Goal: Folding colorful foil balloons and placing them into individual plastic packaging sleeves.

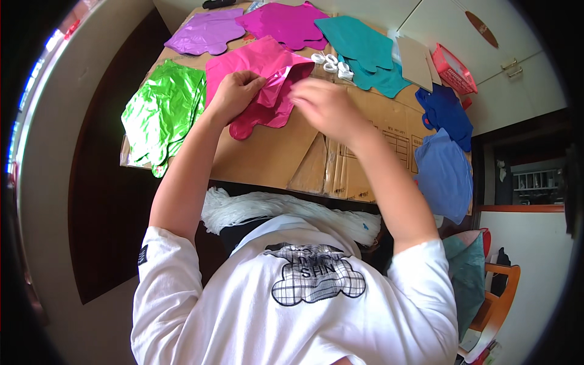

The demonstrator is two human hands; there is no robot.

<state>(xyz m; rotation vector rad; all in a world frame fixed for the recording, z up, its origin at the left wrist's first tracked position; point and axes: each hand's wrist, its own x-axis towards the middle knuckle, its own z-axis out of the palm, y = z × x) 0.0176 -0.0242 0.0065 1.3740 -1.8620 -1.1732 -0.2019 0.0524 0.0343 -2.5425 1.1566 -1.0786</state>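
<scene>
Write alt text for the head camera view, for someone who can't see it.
Both hands, left hand and right hand, hold a flat pink foil balloon over a cardboard sheet. Green, purple, teal and blue foil balloons lie around it.

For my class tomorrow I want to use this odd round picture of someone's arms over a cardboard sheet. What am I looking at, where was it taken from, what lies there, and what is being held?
There is no machine here: a person works with two bare hands. The one picture comes from a wide-angle camera on that person's head, looking down, which is why the edges curve and the white shirt fills the bottom.

The left hand and right hand both grip a flat pink foil balloon, folded at its edge, over a flattened cardboard sheet.

Around it lie more flat foil balloons: a green one, a purple one, a magenta one, teal ones and blue ones. Small white pieces, too small to identify, sit near the teal ones, and a red basket stands beyond. A bundle of white string lies near the person's chest.
</scene>
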